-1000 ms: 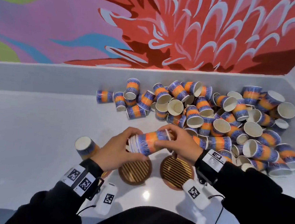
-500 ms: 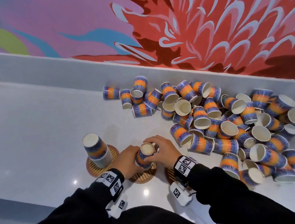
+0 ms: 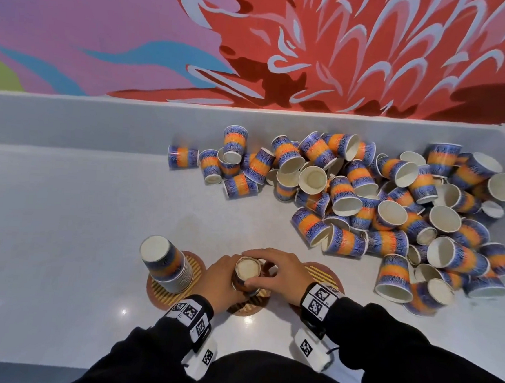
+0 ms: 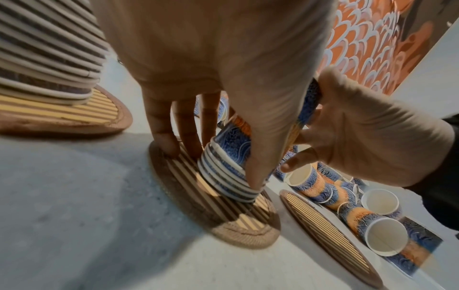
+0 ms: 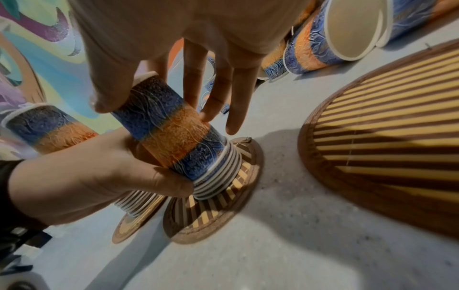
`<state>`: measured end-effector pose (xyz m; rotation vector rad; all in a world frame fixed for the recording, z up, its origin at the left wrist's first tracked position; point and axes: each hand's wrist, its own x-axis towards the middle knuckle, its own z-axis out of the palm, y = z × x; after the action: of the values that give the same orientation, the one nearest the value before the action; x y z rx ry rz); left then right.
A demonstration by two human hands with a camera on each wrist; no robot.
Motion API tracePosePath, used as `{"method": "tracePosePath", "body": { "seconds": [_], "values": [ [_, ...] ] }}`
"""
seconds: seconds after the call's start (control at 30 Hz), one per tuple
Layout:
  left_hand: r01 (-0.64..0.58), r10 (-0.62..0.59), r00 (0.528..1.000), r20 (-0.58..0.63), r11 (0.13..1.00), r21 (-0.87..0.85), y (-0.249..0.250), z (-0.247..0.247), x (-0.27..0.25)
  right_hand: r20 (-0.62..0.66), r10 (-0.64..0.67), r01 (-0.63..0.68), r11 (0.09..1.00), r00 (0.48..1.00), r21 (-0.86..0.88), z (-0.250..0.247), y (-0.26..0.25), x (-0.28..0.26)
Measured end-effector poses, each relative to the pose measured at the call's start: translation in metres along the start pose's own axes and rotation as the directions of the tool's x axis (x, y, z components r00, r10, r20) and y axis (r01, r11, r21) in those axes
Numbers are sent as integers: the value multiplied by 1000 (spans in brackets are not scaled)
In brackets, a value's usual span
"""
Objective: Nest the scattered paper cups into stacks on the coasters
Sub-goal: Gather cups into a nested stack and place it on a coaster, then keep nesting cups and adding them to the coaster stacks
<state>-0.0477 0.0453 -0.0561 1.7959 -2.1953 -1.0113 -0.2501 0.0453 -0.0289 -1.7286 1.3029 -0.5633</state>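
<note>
Now both hands' fingers (image 3: 263, 281) clamp the nested stack (image 3: 246, 277), upright on the middle coaster (image 3: 246, 307), no longer lifted sideways.

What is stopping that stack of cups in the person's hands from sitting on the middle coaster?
Nothing visible. The stack already stands rims down on the middle coaster, with the left hand and right hand gripping its sides.

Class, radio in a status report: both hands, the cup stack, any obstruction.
Left hand and right hand grip upturned blue-and-orange paper cup stack. Stack rests on middle round slatted coaster. No obstruction seen.
</note>
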Motion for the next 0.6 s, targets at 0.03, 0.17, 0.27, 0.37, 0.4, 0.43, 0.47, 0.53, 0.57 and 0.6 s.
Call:
{"method": "tracePosePath", "body": {
  "seconds": [0.03, 0.17, 0.27, 0.37, 0.4, 0.43, 0.47, 0.53, 0.57, 0.6],
  "values": [
    [0, 0, 1000, 0, 1000, -7, -1, 1, 1, -2, -1, 1, 1000, 1000, -3, 0, -1, 0],
    [-17, 18, 999, 39, 999, -28, -4, -1, 1, 8, 14, -14, 1000, 1000, -10, -2, -3, 1],
    [-77, 81, 996, 24, 989, -126, 1, -15, -7, 18, 21, -21, 1000, 1000, -14, -8, -4, -3],
    [-184, 180, 983, -38, 954, -239, 22, -46, -20, -17, 65, -65, 997, 998, 39, -22, -5, -13],
    [-234, 221, 972, -77, 935, -266, 33, -58, -23, -37, 84, -82, 995, 996, 56, -28, -4, -17],
    [-286, 263, 958, -116, 916, -280, 43, -67, -23, -64, 112, -108, 992, 992, 67, -34, -3, -21],
    [-337, 303, 940, -159, 902, -269, 55, -76, -23, -104, 145, -137, 987, 984, 82, -40, 0, -25],
    [-412, 363, 901, -238, 888, -206, 77, -87, -15, -230, 205, -181, 976, 951, 124, -52, 7, -37],
    [-438, 386, 885, -261, 880, -182, 89, -89, -10, -299, 228, -197, 972, 927, 130, -58, 11, -45],
    [-461, 411, 872, -267, 872, -166, 100, -88, -5, -369, 242, -214, 970, 897, 116, -64, 17, -53]
  ]
}}
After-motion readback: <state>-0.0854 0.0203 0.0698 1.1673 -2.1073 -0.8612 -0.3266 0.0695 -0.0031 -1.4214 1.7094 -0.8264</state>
